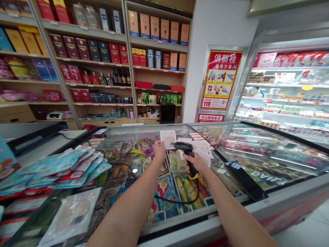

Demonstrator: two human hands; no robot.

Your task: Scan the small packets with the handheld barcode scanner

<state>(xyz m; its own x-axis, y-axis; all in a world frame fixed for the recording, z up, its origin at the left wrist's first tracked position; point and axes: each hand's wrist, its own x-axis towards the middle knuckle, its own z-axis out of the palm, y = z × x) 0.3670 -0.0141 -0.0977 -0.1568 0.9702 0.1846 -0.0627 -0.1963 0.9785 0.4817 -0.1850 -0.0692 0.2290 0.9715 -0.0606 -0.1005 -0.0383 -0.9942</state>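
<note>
Above the glass top of a chest freezer [154, 129], my left hand [159, 150] pinches the lower left edge of a flat, pale packet [168, 138] with a barcode on it. My right hand [195, 164] is wrapped round the handle of a black barcode scanner [184, 146], whose head points left toward that packet. The scanner's cable [180, 202] loops down over the glass and back to the left. Just behind and right of the scanner, several similar pale packets [204, 151] lie overlapping on the glass.
Blue and red packets [64, 166] are heaped on the left, with one larger pale packet [73, 216] in front. A black phone [245, 180] lies on the freezer's right part. Shelves of boxed goods [95, 51] and a lit refrigerated display [288, 92] stand behind.
</note>
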